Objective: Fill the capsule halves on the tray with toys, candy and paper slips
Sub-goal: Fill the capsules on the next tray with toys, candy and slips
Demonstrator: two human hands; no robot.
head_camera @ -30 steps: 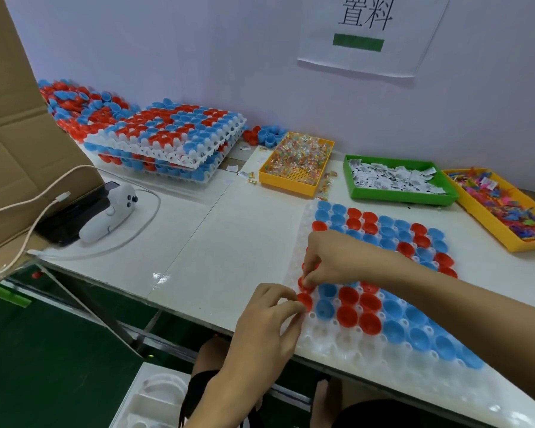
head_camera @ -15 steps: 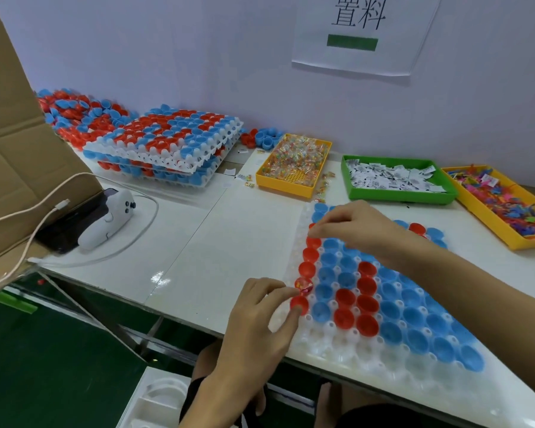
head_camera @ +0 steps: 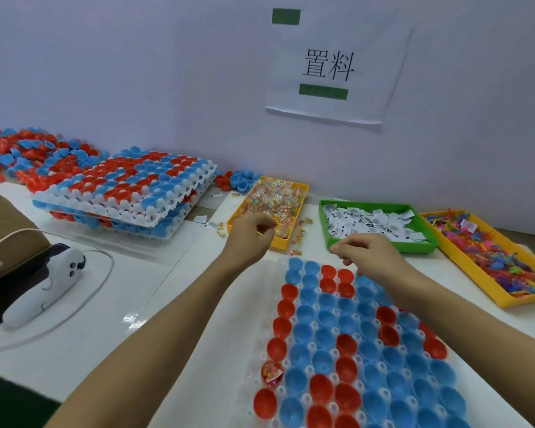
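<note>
The left hand (head_camera: 251, 234) reaches over the near edge of the yellow candy bin (head_camera: 271, 208), fingers curled down toward the wrapped candy (head_camera: 272, 200); whether it already pinches a piece I cannot tell. The right hand (head_camera: 366, 253) hovers between the far edge of the capsule tray (head_camera: 260, 307) and the near wall of the green bin (head_camera: 380, 223) holding the paper slips (head_camera: 371, 219), fingers loosely bent, nothing visible in them.

The tray sits at the near edge of the table (head_camera: 179, 291), packed with open red and blue capsule halves (head_camera: 337, 335). Only 1 half, a red one (head_camera: 271, 372) in the tray's left column near its near end, shows a wrapped candy inside, so the job looks barely begun.

To do this step well, I judge each hand should take 1 item at a time from its own bin, since the wrappers and slips are small, light and likely to cling together. Working down a column from the filled half keeps track of which cups are done (the colours give no order). Dropping straight down into the cup matters, because the halves sit touching and a slip could flutter into a neighbour. The toy bin (head_camera: 488, 257), at the table's right edge, is nearest the right hand.
</note>
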